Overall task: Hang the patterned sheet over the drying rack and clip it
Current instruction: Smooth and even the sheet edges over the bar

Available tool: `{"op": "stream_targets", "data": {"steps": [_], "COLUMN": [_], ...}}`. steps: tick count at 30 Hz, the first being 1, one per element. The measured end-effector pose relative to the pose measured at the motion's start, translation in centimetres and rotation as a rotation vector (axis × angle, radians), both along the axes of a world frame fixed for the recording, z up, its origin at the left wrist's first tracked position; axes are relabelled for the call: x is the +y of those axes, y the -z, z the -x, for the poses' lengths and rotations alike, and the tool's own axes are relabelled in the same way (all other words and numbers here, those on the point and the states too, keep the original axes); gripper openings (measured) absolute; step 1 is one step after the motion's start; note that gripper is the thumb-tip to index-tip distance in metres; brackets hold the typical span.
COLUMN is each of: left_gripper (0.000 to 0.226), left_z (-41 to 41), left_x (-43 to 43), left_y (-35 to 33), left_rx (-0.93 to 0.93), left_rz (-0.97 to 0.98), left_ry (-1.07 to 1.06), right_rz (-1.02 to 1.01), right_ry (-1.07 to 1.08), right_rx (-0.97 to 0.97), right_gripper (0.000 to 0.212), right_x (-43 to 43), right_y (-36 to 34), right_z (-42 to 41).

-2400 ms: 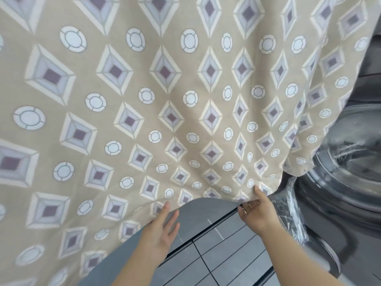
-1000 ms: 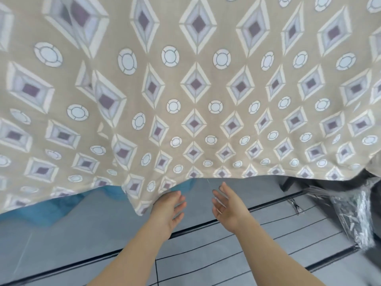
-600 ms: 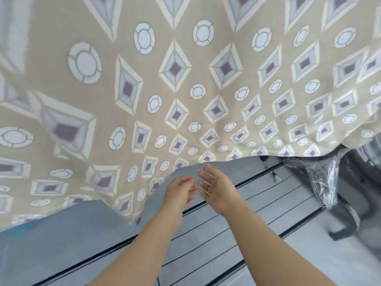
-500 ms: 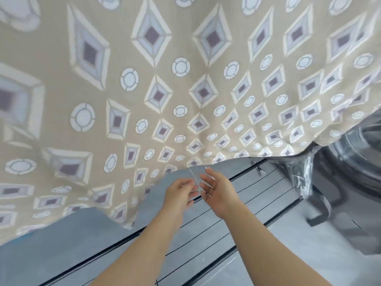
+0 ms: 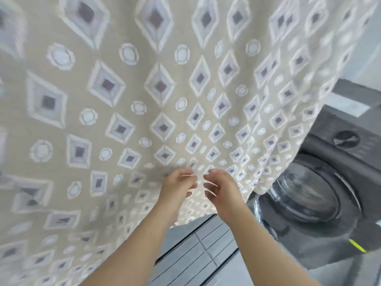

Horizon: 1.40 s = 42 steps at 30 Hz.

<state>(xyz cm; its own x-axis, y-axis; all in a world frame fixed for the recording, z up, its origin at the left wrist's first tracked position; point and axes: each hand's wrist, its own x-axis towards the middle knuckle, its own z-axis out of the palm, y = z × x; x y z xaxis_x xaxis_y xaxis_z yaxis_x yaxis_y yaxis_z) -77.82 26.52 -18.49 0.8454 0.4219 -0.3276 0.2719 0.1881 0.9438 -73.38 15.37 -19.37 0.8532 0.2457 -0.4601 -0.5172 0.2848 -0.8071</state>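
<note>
Beige cotton sheet with diamond-and-circle print [image 5: 165,100] hangs across most of the view; its lower edge ends above grey floor tiles [image 5: 206,250]. Left hand [image 5: 177,188] and right hand [image 5: 221,189], half-curled, near its hem; grip unclear. Dark front-loading washer [image 5: 321,193] crowds the right.

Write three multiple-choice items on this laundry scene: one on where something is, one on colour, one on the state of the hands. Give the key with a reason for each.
1. Where is the washing machine?
A. Right of the hanging sheet
B. Left of the sheet
C. Behind the person

2. What is the ground colour of the patterned sheet?
A. Red
B. Beige
C. Black

3. How are the left hand and right hand?
A. Far apart
B. Raised close together in front of the sheet
C. Resting on the floor

Key: 1 A, its dark round door shows at the right past the sheet's edge. 2 B, the cloth between the diamonds and circles is beige. 3 B, both hands are up with fingertips near each other.
</note>
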Motion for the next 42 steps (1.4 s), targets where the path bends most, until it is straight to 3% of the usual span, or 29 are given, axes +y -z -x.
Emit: {"op": "stream_targets", "data": {"steps": [7, 17, 20, 23, 27, 32, 37, 42], "left_gripper": [0.015, 0.015, 0.020, 0.009, 0.018, 0.027, 0.029, 0.036], "left_z": [-3.1, -6.5, -7.5, -8.3, -10.0, -13.8, -17.2, -20.6], "left_x": [-1.9, -3.5, -3.8, -4.0, -3.7, -3.7, -5.6, -9.0], "left_y": [-14.9, -29.2, -33.0, -37.0, -42.1, -47.9, -52.7, -55.5], "left_rx": [-0.201, -0.523, -0.592, -0.700, -0.858, -1.049, -1.074, -0.969], "left_rz": [-0.119, -0.612, -0.849, -1.231, -1.665, -1.977, -2.129, -2.179], "left_ry": [0.006, 0.054, 0.063, -0.008, -0.146, -0.255, -0.324, -0.294], "right_rz": [-0.015, 0.243, 0.340, 0.450, 0.617, 0.723, 0.830, 0.811], "right_ry": [-0.050, -0.033, 0.026, 0.074, 0.152, 0.277, 0.364, 0.391], "right_rx": [-0.235, -0.763, -0.929, -1.111, -1.324, -1.410, -1.454, -1.519], "right_gripper": [0.011, 0.012, 0.013, 0.013, 0.012, 0.012, 0.013, 0.013], "right_x": [-2.1, -5.8, -6.2, -6.6, -6.8, -7.4, -9.2, -11.3], "right_y": [-15.0, -29.7, -33.7, -37.5, -41.4, -45.7, -49.2, -51.8], "right_z": [-2.8, -7.2, -8.6, -9.6, -11.1, -14.5, -18.2, -22.5]}}
